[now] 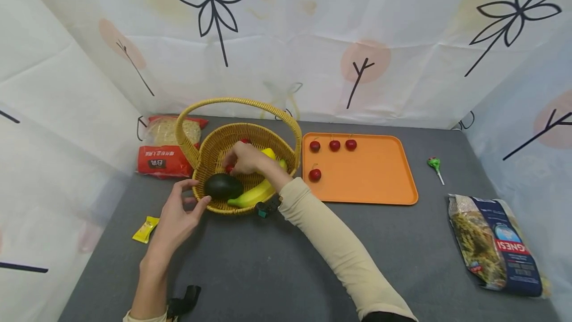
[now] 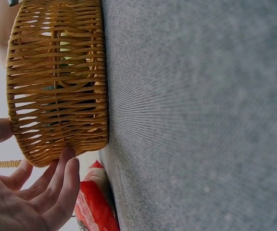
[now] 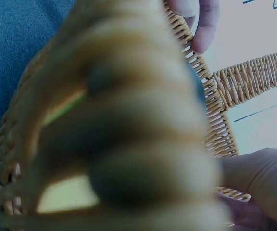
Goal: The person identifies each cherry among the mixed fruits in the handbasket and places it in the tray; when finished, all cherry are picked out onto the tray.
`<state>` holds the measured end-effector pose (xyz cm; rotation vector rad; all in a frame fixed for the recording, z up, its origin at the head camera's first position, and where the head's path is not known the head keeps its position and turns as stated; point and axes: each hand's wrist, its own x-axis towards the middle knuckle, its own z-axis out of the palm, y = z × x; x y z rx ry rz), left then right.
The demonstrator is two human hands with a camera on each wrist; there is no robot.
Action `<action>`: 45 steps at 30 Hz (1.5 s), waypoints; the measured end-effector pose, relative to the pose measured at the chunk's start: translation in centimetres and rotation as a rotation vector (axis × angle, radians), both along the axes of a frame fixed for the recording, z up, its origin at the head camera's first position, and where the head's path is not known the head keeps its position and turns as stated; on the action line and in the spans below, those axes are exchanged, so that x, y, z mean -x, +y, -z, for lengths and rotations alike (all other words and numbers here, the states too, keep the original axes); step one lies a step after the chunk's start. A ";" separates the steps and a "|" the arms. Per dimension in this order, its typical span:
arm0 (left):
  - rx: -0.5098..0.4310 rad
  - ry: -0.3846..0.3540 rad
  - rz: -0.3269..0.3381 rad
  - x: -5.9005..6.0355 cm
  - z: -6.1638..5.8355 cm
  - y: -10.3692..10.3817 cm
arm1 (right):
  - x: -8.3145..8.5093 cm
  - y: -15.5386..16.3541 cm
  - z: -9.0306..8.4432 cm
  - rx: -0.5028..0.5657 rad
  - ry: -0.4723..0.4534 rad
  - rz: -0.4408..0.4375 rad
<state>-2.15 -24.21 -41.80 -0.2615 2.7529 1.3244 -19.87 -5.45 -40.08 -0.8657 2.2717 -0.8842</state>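
The wicker basket (image 1: pixel 250 135) is golden yellow, woven in bands. In it lie a dark green avocado (image 1: pixel 223 186), a yellow banana (image 1: pixel 252 194) with a greenish tip, and something red. The tray (image 1: pixel 371 183) is plain orange and carries four dark red cherries (image 1: pixel 315 175). The counter (image 1: pixel 268 272) is dark grey. The sleeve (image 1: pixel 330 242) is cream. A pasta bag (image 1: pixel 500 247) is navy with a red label; another packet (image 1: pixel 163 155) is red and clear. The backdrop (image 1: pixel 313 39) is white with black leaf outlines and pink circles.

Head view high, facing down toward 12 o'clock over tabletop (image 1: pixel 277 262). Both wrist views close, sideways; all share basket (image 1: pixel 250 135) (image 2: pixel 56 82) (image 3: pixel 220 110).
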 end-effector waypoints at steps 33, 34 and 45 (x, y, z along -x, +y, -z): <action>-0.001 0.002 -0.010 -0.2 0.0 -0.2 | -7.5 16.8 -5.3 0.492 -0.113 0.048; 0.000 0.003 -0.010 -0.2 0.0 -0.2 | -7.7 17.6 -5.5 0.489 -0.107 0.064; 0.000 -0.001 -0.003 -0.1 0.0 0.0 | -7.5 24.4 -3.3 0.494 0.027 0.262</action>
